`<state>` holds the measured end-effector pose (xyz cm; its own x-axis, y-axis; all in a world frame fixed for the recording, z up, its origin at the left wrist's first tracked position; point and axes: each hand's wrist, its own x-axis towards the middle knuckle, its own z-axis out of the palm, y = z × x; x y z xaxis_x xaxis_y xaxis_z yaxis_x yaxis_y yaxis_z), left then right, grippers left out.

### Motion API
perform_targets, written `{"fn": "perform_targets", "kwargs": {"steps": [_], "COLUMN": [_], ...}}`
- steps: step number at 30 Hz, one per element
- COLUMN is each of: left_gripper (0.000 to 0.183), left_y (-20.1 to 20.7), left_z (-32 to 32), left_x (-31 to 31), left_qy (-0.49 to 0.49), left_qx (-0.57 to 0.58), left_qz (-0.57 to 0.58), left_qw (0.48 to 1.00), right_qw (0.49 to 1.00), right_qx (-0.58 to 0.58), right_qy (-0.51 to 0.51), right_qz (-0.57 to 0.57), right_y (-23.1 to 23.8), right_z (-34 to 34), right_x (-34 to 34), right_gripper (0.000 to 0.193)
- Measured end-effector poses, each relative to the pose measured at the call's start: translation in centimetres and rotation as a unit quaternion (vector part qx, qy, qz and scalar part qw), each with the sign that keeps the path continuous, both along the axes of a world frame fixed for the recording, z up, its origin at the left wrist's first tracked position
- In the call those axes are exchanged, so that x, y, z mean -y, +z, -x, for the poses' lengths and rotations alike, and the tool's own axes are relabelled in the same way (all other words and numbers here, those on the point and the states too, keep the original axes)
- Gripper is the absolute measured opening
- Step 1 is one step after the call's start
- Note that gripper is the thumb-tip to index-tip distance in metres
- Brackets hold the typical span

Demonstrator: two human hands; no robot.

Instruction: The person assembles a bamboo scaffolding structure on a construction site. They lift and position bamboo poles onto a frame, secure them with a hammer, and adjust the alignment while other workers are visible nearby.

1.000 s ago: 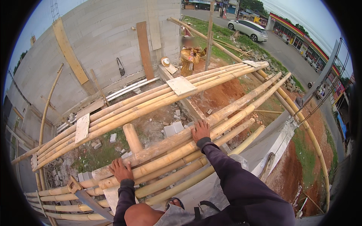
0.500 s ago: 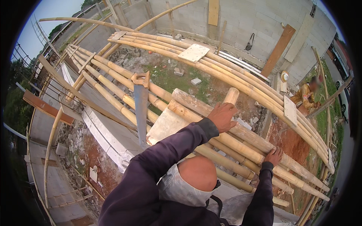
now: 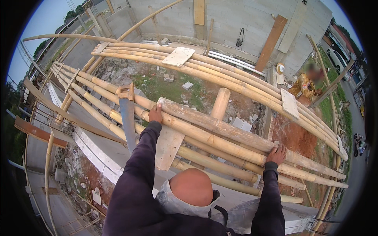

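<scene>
Two bamboo poles lie side by side across the scaffold in front of me: a thick, weathered upper bamboo pole [image 3: 220, 125] and a smoother lower bamboo pole [image 3: 212, 141]. At their left ends, my left hand [image 3: 155, 113] is closed round the lower pole's end, a finger close to the upper one. Farther right, my right hand [image 3: 277, 154] curls over the upper pole; its fingertips are partly hidden. A handsaw [image 3: 126, 114] with a wooden handle stands upright left of my left hand. Under the poles sits a pale plywood piece [image 3: 170, 147].
A short bamboo post [image 3: 220, 103] rises behind the poles. Beyond runs another bamboo walkway [image 3: 236, 84] with small boards. Rubble and grass lie below. A white block wall top [image 3: 94, 151] is at left. A person [image 3: 307, 84] in yellow-brown clothing is at far right.
My left hand has moved left from beside the post to the poles' left ends. My right hand stays on the upper pole. The whole view has shifted.
</scene>
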<state>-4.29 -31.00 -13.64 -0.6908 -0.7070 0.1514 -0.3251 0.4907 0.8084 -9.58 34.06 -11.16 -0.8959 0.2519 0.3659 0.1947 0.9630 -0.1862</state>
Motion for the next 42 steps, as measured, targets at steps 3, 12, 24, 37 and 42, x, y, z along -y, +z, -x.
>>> {"fn": "perform_targets", "kwargs": {"steps": [3,12,24,37,42], "left_gripper": [0.049,0.059,0.060,0.062,0.063], "left_y": [-2.4,-7.2,-2.1,-0.2,-0.3], "left_z": [-0.1,2.9,4.5,3.4,2.6], "left_x": [1.8,9.5,3.4,2.0,1.9], "left_qy": [0.001,-0.062,-0.039,-0.036,-0.034], "left_qx": [-0.030,0.018,0.076,0.088,0.097], "left_qz": [0.036,-0.072,0.128,0.217,0.231], "left_qw": [0.999,0.995,0.988,0.972,0.968], "right_qw": [0.999,0.994,0.987,0.971,0.958], "right_qx": [-0.037,0.046,0.073,0.236,0.275], "right_qy": [0.019,-0.038,-0.024,0.008,0.023], "right_qz": [0.029,0.093,0.139,0.046,0.079], "right_y": [0.7,2.4,2.2,5.8,7.1], "right_z": [-0.5,-1.4,-1.2,1.9,1.8], "right_x": [0.7,0.8,1.0,-1.0,-1.3], "right_gripper": [0.037,0.050,0.050,0.058,0.061]}}
